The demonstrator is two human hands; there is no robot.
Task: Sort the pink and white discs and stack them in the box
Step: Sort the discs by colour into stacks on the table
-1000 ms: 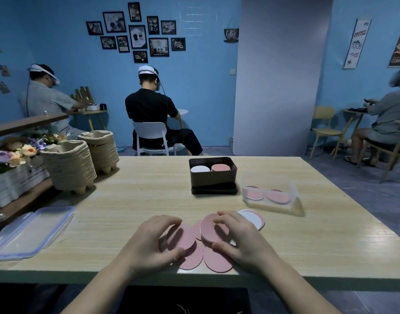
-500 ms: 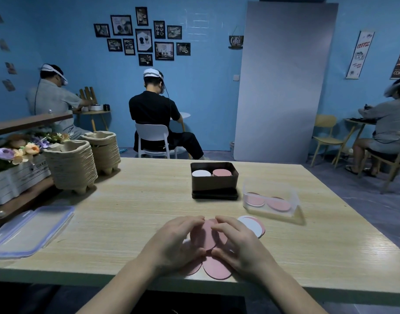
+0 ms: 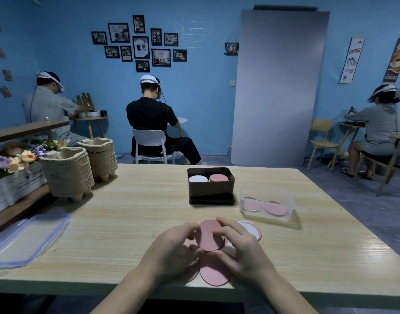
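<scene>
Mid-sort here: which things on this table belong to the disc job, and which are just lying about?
Job:
pink discs held by left hand and right hand
white disc
dark box
clear tub

Lying about:
pulp trays
clear lid
flowers

The room is dim, with a cool blue cast over the whole frame. Soft light falls from above onto the wooden table, which is the brightest area; a pale sheen shows at its lower right. The dark box and the clear plastic container cast soft shadows toward the lower right. Corners of the frame darken. Wide-angle distortion bows the table edge and tilts the walls at left and right. The hands at bottom centre look slightly soft; distant seated figures are grainy.
</scene>
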